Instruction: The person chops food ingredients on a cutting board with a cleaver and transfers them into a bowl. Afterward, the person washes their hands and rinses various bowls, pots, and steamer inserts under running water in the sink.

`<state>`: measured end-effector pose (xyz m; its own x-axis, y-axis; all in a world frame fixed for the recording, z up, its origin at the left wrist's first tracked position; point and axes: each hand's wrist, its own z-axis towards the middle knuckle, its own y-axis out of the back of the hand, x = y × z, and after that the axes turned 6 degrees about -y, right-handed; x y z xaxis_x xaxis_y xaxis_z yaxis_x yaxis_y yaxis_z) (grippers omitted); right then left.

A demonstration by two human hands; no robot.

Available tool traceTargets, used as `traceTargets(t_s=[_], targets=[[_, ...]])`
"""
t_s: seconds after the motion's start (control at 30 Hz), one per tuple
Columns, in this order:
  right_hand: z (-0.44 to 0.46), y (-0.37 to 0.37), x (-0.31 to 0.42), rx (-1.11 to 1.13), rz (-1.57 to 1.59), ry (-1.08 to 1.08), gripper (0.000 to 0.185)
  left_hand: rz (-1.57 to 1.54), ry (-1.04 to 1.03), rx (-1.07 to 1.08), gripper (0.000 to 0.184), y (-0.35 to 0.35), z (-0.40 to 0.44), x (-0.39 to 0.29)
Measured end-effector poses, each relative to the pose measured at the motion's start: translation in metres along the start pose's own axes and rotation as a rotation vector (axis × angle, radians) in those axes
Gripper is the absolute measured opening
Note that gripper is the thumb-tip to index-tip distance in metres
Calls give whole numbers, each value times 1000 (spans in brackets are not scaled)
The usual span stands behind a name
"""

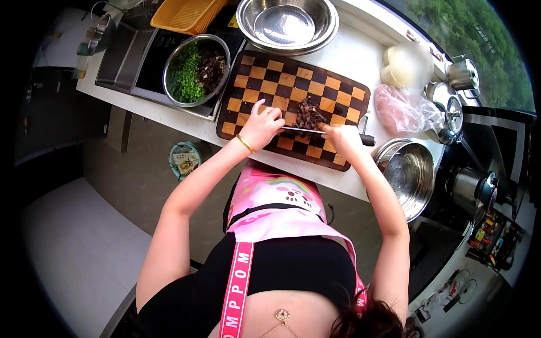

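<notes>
Chopped dark food pieces lie in a loose heap on the right half of a checkered wooden cutting board; their exact kind cannot be told. A knife lies crosswise at the near edge of the heap, its blade running left to right and its black handle projecting beyond my right hand. My right hand is closed, pinching the knife near the handle end. My left hand is at the opposite end of the blade, index finger raised and the other fingers bent; I cannot tell whether these pinch the tip or only touch it. A gold bracelet encircles my left wrist.

The cutting board rests on a white table. Left of the board, a steel bowl contains chopped greens on its left side and dark pieces on its right. Beyond the board's far edge, steel basins are nested one inside another; a yellow basket is located to their left, beyond the bowl. Right of the board is a clear plastic bag with pink contents, just beside a lidded steel pot. Nearer to me, a perforated steel vessel is positioned by my right forearm. A lined waste bin is on the floor.
</notes>
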<state>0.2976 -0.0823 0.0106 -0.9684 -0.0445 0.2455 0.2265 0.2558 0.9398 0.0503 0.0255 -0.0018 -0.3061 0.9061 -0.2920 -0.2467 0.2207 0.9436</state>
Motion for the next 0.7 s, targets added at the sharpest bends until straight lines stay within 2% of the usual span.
traceTargets(t_s=[0.5,0.6,0.7], targets=[[8,3,-2,1,-30,-36,15,36,6,-38,13,-2,6,4],[14,6,-9,-93,-37,15,15,41,35,-82,15,0,11,7],[17,0,-14,-54,-34,2,16,45,48,-29,16,-5,14,6]])
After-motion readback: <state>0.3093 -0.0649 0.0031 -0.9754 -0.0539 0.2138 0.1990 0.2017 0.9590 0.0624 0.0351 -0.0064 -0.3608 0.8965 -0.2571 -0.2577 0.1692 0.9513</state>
